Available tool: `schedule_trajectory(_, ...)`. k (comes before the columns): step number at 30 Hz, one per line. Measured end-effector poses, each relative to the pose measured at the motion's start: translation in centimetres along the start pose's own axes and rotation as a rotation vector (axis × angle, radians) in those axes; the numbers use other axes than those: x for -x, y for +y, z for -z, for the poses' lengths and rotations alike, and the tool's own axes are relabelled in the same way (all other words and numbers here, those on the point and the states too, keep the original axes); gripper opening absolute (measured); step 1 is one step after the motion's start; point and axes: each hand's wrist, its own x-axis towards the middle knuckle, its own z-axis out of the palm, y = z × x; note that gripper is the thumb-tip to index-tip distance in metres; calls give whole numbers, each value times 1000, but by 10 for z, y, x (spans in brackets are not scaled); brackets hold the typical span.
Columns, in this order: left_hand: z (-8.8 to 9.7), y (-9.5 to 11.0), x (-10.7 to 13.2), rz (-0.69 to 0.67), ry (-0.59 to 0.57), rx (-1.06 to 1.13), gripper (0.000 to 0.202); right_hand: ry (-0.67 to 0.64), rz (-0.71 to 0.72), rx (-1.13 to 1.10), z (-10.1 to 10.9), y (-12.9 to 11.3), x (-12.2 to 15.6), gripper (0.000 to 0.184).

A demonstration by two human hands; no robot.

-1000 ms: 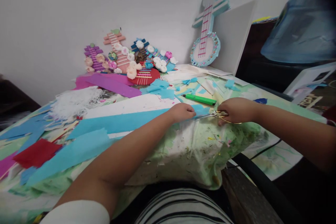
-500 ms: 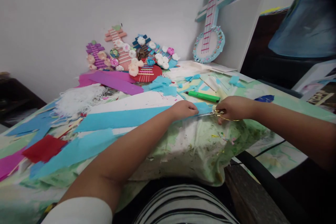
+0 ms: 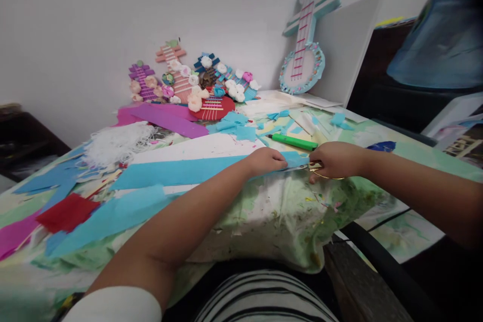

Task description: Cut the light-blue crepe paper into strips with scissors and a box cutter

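Note:
A long strip of blue crepe paper (image 3: 177, 171) lies across the table near its front edge. Toward the strip's right end, my left hand (image 3: 267, 160) is closed on it. My right hand (image 3: 332, 160) grips gold-handled scissors (image 3: 316, 165), whose blades point left along the paper's lower edge. Part of the blades is hidden by the paper and my left fingers. Just behind my right hand lies a green utility knife (image 3: 293, 141). Under the strip is a white sheet (image 3: 211, 147), and another blue piece of paper (image 3: 124, 215) spreads in front of it.
Several small decorated guitars (image 3: 217, 105) lean at the back wall, with a larger light-blue guitar (image 3: 302, 55) to their right. White string (image 3: 116, 143), red paper (image 3: 68, 212) and purple paper (image 3: 169, 119) lie left. Blue scraps (image 3: 277, 114) are scattered behind the knife.
The view has tilted slightly, so everything sits a little lower. The scissors seem more closed and slightly further left along the blue paper; my left hand keeps its hold.

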Motion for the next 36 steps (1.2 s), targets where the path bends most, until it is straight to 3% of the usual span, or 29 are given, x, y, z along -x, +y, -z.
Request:
schedule_trajectory(19,-1,-1,-1,9,-13,62,23,27,19,80,1,-4,-4,46)
schedule_trajectory(36,2,-4,4,-71,0,100,25,59,52,112,4,-19,-16,46)
